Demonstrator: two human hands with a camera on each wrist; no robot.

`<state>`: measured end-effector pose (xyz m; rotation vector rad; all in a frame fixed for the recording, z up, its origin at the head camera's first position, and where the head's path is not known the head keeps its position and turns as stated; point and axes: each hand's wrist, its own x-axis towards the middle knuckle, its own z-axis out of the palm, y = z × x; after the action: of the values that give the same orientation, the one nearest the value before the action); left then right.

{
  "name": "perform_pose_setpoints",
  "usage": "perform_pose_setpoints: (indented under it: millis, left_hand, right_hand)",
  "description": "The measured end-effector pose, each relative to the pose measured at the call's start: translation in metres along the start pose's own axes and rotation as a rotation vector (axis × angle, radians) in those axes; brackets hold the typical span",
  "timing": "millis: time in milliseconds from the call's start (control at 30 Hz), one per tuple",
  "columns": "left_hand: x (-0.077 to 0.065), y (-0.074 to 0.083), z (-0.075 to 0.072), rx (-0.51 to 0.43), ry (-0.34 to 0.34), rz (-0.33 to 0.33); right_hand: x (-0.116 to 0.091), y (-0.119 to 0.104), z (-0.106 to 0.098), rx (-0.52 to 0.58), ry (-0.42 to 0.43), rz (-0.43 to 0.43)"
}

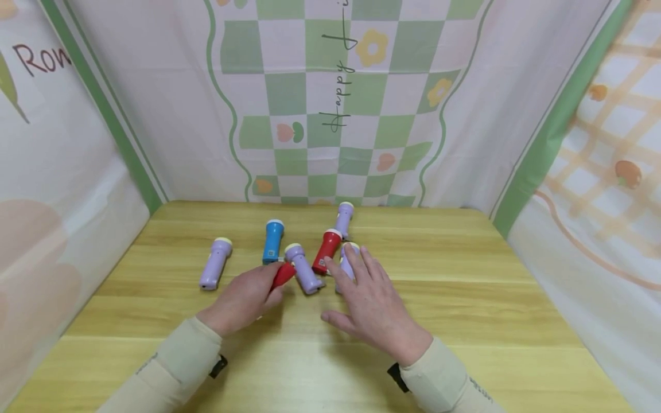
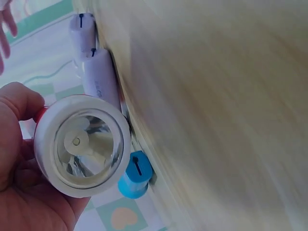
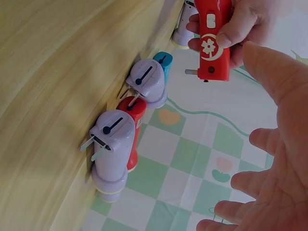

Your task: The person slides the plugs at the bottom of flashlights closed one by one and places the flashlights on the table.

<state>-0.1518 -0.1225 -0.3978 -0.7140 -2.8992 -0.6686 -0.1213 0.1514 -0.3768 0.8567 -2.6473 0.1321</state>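
Observation:
My left hand (image 1: pixel 250 298) grips a red flashlight (image 3: pixel 214 45) by its body, with the thumb near a white flower mark. Its white-rimmed lens (image 2: pixel 89 144) shows in the left wrist view, and a small plug prong sticks out of its tail in the right wrist view. My right hand (image 1: pixel 377 304) has its fingers spread and holds nothing; in the head view it partly covers a purple flashlight (image 1: pixel 347 269). Between the hands a second purple flashlight (image 1: pixel 304 272) lies on the table, with another red flashlight (image 1: pixel 327 251) to its right.
A blue flashlight (image 1: pixel 273 241) lies behind my left hand. One purple flashlight (image 1: pixel 215 265) is off to the left, and another (image 1: pixel 344 219) lies at the back. The wooden table (image 1: pixel 465 321) is bordered by printed cloth (image 1: pixel 289 97) at the back and sides.

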Motion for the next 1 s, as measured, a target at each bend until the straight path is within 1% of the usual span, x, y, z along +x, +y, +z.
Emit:
perform_pose_setpoints:
  millis: [167,367,633,800,1000]
  left_hand:
    - [0.000,0.005,-0.001,-0.097,-0.041,-0.038]
    - [0.002,0.009,0.001,-0.191,-0.077,-0.086]
    - [0.002,0.011,0.003,-0.282,-0.121,-0.105]
    - [0.002,0.011,0.005,-0.304,-0.114,-0.069]
    - [0.003,0.014,0.006,-0.284,-0.064,-0.010]
  right_hand:
    - [0.000,0.000,0.000,0.007,0.005,0.000]
    - [0.000,0.000,0.001,0.004,0.013,-0.003]
    - [0.001,0.000,0.001,0.010,0.026,-0.014]
    - [0.001,0.001,0.002,0.030,0.040,-0.014]
    - [0.001,0.000,0.001,0.053,0.040,0.001]
